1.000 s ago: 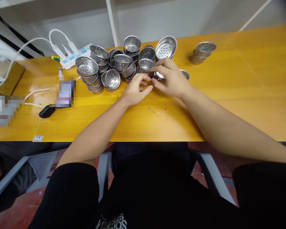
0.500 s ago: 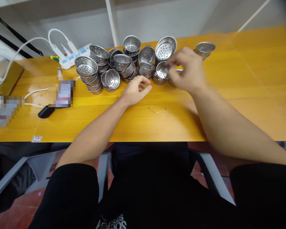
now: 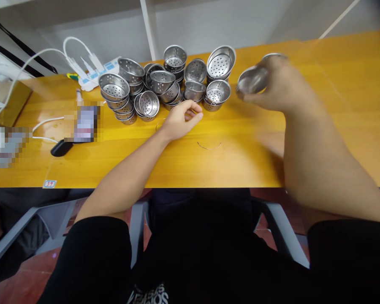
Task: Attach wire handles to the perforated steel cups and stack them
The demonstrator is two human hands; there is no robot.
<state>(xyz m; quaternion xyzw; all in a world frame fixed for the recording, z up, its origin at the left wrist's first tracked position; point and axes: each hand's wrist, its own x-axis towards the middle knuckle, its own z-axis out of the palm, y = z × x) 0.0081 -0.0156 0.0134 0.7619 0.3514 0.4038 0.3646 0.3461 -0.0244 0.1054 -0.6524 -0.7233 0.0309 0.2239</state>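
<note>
My right hand (image 3: pixel 277 84), blurred by motion, grips a perforated metal cup (image 3: pixel 252 80) that is tilted on its side above the table. Behind that hand shows the rim of another metal cup (image 3: pixel 275 55), mostly hidden. My left hand (image 3: pixel 182 121) rests on the table, holding nothing, its fingers loosely curled with the thumb apart. Just beyond it stand a small cup (image 3: pixel 194 90) and a tilted stack of perforated cups (image 3: pixel 163 82). To the right of these are a cup pair (image 3: pixel 218 91) and a taller stack (image 3: pixel 221 63).
More stacked cups (image 3: pixel 114 88) stand on the left beside a white power strip (image 3: pixel 96 76) with cables. A pixelated phone (image 3: pixel 86 123) and a black object (image 3: pixel 61 148) lie on the yellow table (image 3: pixel 177 169). A thin curved wire (image 3: pixel 209 147) lies near my left hand.
My right hand has moved right, away from the stacks, carrying a perforated cup. The cup that stood under it at the right end of the front row is gone from there. My left hand stays put.
</note>
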